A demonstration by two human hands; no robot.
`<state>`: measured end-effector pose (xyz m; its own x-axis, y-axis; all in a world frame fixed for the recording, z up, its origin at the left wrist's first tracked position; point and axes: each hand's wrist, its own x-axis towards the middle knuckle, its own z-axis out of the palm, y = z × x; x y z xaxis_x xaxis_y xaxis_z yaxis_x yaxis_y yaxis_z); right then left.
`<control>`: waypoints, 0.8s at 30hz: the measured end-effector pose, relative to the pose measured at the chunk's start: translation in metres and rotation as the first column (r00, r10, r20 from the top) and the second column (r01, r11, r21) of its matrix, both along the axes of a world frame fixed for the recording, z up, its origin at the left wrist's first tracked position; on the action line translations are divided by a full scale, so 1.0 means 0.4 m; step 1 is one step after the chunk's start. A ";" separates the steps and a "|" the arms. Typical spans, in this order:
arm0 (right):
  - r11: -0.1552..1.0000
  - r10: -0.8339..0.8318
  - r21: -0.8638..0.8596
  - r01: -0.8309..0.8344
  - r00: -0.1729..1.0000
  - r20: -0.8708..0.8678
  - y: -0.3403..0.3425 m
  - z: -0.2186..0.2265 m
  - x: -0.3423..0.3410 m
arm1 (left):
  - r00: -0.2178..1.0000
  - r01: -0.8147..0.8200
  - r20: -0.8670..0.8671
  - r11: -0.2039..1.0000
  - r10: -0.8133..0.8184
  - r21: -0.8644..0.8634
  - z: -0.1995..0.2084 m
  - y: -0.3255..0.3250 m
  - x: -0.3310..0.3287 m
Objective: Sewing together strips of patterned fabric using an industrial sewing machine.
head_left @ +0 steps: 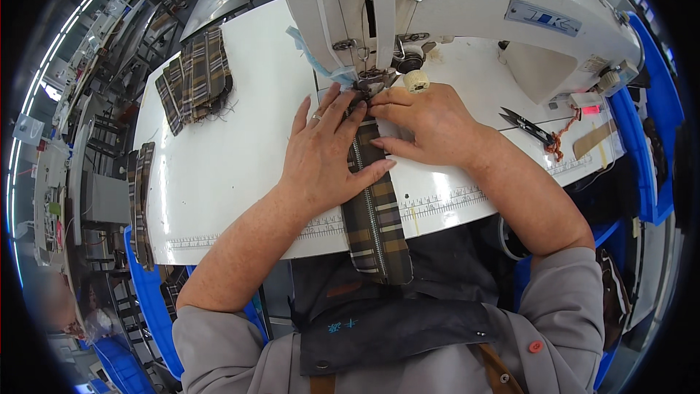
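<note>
A long plaid fabric strip with a metal zipper [373, 222] runs from under the presser foot of a white sewing machine [467, 0] toward me, its near end hanging over the table edge. My left hand [324, 146] lies on the strip's left side, fingers stretched toward the needle area and thumb across the zipper. My right hand [430, 120] presses on the right side, fingers together at the presser foot [372, 84], with the thumb apart near the zipper. The strip's far end is hidden under the fingers and the foot.
Plaid fabric pieces [197, 76] lie at the table's far left; more plaid pieces [141, 204] hang at its left edge. Black thread snips [529, 126] with orange cord lie at right. A ruler scale [445, 203] lines the near edge. Blue bins [652, 138] flank the table.
</note>
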<state>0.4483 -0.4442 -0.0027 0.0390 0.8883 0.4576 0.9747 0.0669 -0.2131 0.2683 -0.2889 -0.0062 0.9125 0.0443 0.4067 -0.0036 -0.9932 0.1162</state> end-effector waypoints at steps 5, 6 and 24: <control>1.000 0.015 -0.016 -0.015 1.000 -0.023 -0.002 0.002 0.003 | 0.997 0.029 -0.073 0.998 -0.024 0.062 0.009 -0.010 -0.016; 1.000 0.014 -0.013 -0.014 1.000 -0.026 -0.001 0.002 0.002 | 0.996 0.035 -0.077 0.999 -0.032 0.026 0.006 -0.012 -0.019; 0.999 0.008 -0.037 -0.009 0.999 -0.031 0.001 0.002 -0.003 | 0.996 0.085 -0.023 0.993 -0.087 -0.082 -0.003 -0.001 -0.018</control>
<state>0.4471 -0.4439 -0.0020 0.0453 0.9049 0.4233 0.9670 0.0667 -0.2459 0.2612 -0.2895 -0.0073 0.9248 -0.0034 0.3805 -0.0847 -0.9767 0.1972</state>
